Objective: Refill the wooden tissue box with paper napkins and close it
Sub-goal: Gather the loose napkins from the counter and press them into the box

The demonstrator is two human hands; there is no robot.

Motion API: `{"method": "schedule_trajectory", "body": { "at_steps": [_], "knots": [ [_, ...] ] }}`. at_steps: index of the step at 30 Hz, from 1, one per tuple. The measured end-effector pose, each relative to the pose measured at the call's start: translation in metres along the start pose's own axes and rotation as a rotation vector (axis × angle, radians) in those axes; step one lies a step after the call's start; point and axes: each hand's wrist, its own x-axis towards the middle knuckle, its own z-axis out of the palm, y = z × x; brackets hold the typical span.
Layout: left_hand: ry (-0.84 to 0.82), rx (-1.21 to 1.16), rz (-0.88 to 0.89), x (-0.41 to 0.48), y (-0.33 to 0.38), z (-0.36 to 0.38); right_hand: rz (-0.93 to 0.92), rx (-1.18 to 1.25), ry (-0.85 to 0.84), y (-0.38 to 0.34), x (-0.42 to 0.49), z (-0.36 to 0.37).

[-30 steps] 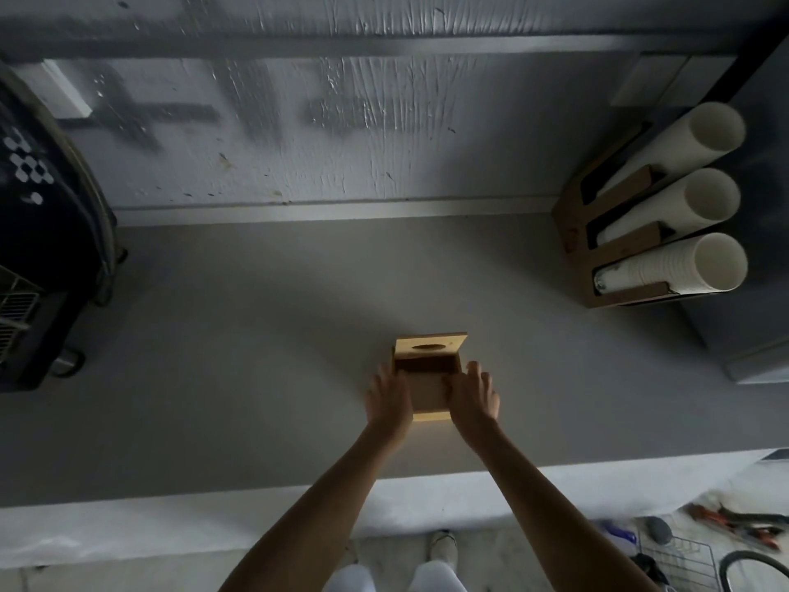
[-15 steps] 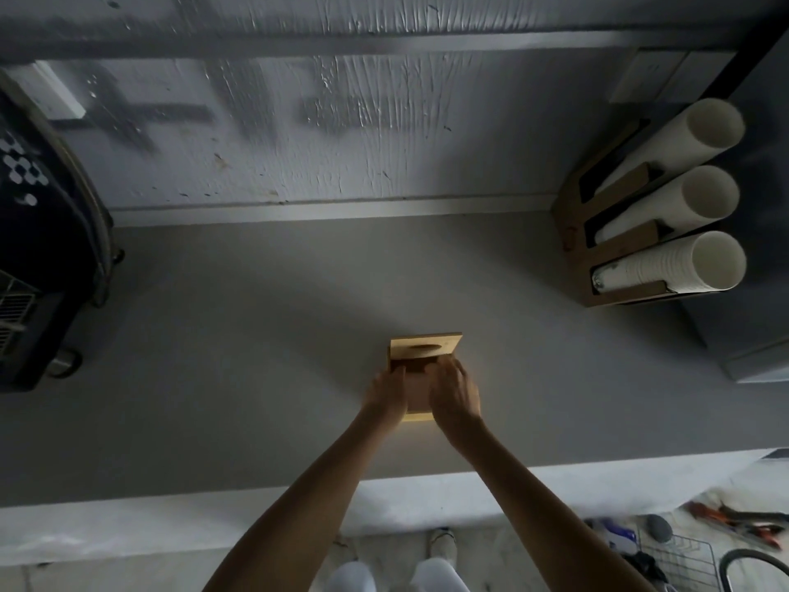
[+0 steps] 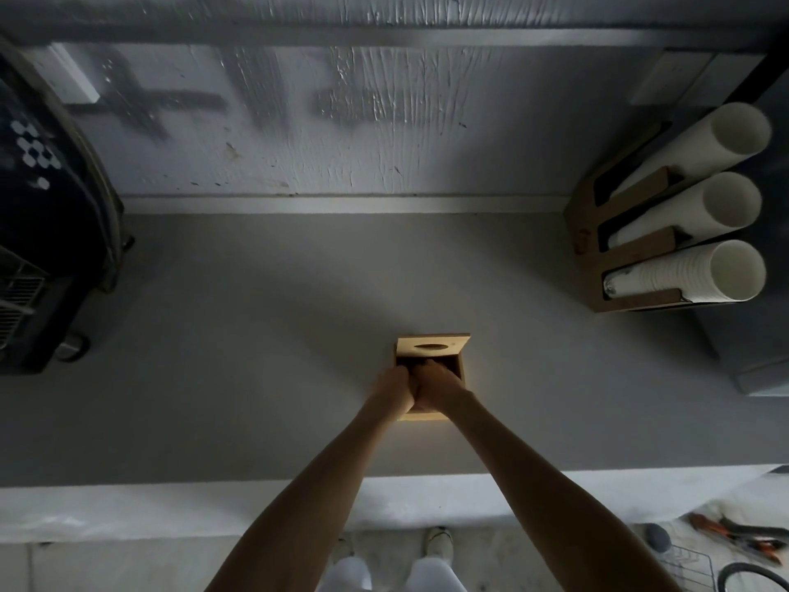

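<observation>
The wooden tissue box (image 3: pixel 462 375) stands on the grey counter (image 3: pixel 256 356), just ahead of me. Its lid (image 3: pixel 432 346), with an oval slot, is swung up and leans back at the far side. My left hand (image 3: pixel 390 388) and my right hand (image 3: pixel 439 384) press together over the open top, fingers curled down into the dark inside. The hands hide most of the opening and whatever the fingers touch. No paper napkins show anywhere in view.
A cardboard holder with three stacks of white paper cups (image 3: pixel 683 215) stands at the right by the wall. A black machine (image 3: pixel 42 249) fills the left end of the counter. Below the counter edge, at the right, are a wire basket (image 3: pixel 687 566) and tools (image 3: pixel 734 536) on the floor.
My hands were on either side of the box. They have come together over its open top and dipped their fingers inside. The box and lid have stayed put.
</observation>
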Motion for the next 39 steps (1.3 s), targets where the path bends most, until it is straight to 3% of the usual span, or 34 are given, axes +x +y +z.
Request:
{"method": "schedule_trajectory", "body": {
  "at_steps": [11, 24, 32, 39],
  "knots": [
    [0.017, 0.035, 0.062, 0.003, -0.003, 0.003, -0.046, -0.159, -0.098, 0.004, 0.001, 0.003],
    [0.001, 0.155, 0.134, 0.01, -0.005, 0.006, 0.06, -0.235, -0.037, 0.012, 0.019, 0.024],
    [-0.034, 0.124, 0.079, 0.013, -0.002, 0.001, -0.159, -0.187, -0.019, 0.009, 0.013, 0.013],
    [-0.025, 0.151, 0.098, 0.009, -0.003, 0.003, -0.158, -0.185, -0.038, 0.009, 0.011, 0.009]
  ]
}}
